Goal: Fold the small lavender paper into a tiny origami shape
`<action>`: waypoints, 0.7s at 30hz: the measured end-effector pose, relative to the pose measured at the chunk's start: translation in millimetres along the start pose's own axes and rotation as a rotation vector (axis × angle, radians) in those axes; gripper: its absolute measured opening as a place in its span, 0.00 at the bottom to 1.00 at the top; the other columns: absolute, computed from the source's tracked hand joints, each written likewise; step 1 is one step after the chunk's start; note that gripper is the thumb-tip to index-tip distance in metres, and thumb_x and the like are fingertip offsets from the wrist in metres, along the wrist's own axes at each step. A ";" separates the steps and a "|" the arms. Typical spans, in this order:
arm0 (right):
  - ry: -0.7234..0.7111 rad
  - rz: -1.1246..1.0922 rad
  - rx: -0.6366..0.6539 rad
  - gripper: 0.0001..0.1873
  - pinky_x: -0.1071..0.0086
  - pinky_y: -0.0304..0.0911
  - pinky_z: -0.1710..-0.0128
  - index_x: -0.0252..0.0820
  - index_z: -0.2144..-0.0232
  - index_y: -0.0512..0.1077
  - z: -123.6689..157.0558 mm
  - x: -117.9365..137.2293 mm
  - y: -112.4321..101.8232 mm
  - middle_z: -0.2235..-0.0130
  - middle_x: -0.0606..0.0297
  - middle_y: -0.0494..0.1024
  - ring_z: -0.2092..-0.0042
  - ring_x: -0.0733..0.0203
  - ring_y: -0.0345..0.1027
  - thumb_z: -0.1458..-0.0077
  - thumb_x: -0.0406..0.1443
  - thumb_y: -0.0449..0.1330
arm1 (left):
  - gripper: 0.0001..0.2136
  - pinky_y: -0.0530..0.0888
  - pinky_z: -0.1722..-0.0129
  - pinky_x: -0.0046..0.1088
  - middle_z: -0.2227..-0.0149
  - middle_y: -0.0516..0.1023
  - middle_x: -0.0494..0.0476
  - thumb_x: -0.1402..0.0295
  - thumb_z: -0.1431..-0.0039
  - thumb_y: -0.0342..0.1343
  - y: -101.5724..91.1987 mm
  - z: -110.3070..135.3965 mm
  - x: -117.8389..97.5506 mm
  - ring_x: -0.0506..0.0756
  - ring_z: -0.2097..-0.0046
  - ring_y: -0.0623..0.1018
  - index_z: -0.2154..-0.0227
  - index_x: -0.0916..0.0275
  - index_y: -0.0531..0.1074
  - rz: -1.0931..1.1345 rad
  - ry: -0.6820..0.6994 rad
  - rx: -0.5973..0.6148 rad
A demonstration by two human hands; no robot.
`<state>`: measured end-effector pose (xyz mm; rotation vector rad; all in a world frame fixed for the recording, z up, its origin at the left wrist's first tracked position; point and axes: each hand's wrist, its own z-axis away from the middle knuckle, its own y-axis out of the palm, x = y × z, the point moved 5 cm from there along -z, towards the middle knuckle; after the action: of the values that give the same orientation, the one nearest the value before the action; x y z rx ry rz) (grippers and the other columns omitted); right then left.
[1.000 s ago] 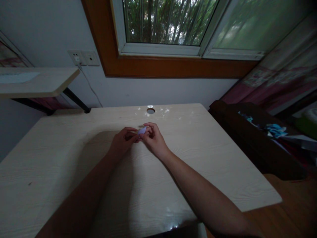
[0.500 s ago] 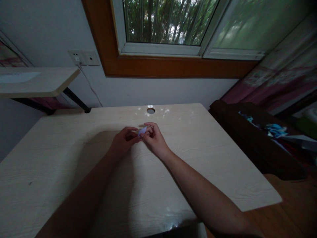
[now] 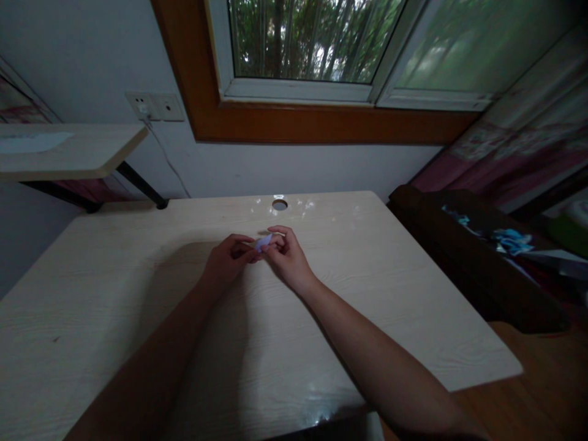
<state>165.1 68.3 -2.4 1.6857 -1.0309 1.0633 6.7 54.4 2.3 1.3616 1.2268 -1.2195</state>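
Between my two hands is a small, pale purple piece of folded paper (image 3: pixel 263 242), held over the far middle part of the light wood-grain desk (image 3: pixel 367 294). My left hand (image 3: pixel 228 257) pinches its left side with thumb and fingers. From the right, my right hand (image 3: pixel 287 254) grips the other side, thumb in front and index finger reaching out above it. Fingers cover much of the paper, so its full shape is hidden.
A round cable hole (image 3: pixel 280 205) sits near the desk's back edge. At the left stands a raised shelf (image 3: pixel 92 153) on black legs. A cord (image 3: pixel 168 160) hangs from the wall socket (image 3: pixel 155 107). Dark furniture (image 3: pixel 459 245) with cloth items stands beyond the right edge.
The fingers of my left hand have shifted slightly left, and a bit more of the purple paper shows. Both arms stay in nearly the same place.
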 end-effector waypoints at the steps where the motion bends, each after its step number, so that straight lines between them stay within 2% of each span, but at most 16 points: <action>1: -0.007 0.005 -0.002 0.22 0.66 0.69 0.62 0.49 0.51 0.62 -0.2 -0.4 -0.6 0.66 0.71 0.76 0.66 0.63 0.73 0.46 0.37 0.65 | 0.19 0.81 0.59 0.37 0.69 0.83 0.55 0.59 0.51 0.68 -0.4 0.1 -0.7 0.58 0.65 0.84 0.59 0.61 0.72 -0.001 0.000 -0.010; 6: -0.051 0.055 -0.043 0.18 0.68 0.68 0.62 0.49 0.54 0.64 1.0 3.1 -3.1 0.61 0.68 0.76 0.65 0.66 0.72 0.46 0.37 0.64 | 0.18 0.80 0.59 0.35 0.68 0.83 0.56 0.59 0.51 0.68 -2.3 0.5 -4.1 0.57 0.65 0.84 0.61 0.62 0.72 -0.077 0.020 -0.058; 12: -0.060 0.237 -0.028 0.09 0.66 0.67 0.62 0.46 0.60 0.72 3.7 10.6 -1.7 0.65 0.66 0.77 0.65 0.62 0.73 0.44 0.38 0.63 | 0.17 0.80 0.59 0.35 0.68 0.83 0.56 0.59 0.50 0.67 -4.3 0.6 -2.2 0.57 0.64 0.84 0.61 0.61 0.73 -0.145 0.036 -0.090; 15: -0.112 0.348 -0.039 0.05 0.65 0.67 0.59 0.45 0.64 0.75 3.6 16.2 -2.4 0.63 0.63 0.77 0.62 0.60 0.73 0.44 0.38 0.63 | 0.17 0.80 0.59 0.35 0.68 0.83 0.56 0.59 0.51 0.67 -4.8 1.3 -2.3 0.57 0.64 0.84 0.62 0.61 0.73 -0.136 0.032 -0.103; 21: -0.149 0.494 -0.042 0.03 0.66 0.64 0.58 0.44 0.66 0.75 2.9 24.0 -3.4 0.64 0.64 0.77 0.61 0.59 0.71 0.42 0.35 0.60 | 0.18 0.80 0.57 0.36 0.68 0.83 0.56 0.59 0.51 0.68 -0.8 2.4 -4.2 0.57 0.64 0.84 0.61 0.62 0.72 -0.064 -0.005 -0.051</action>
<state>176.0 62.0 18.6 1.5286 -1.6110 1.2221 5.6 51.7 6.2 1.2902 1.2974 -1.2269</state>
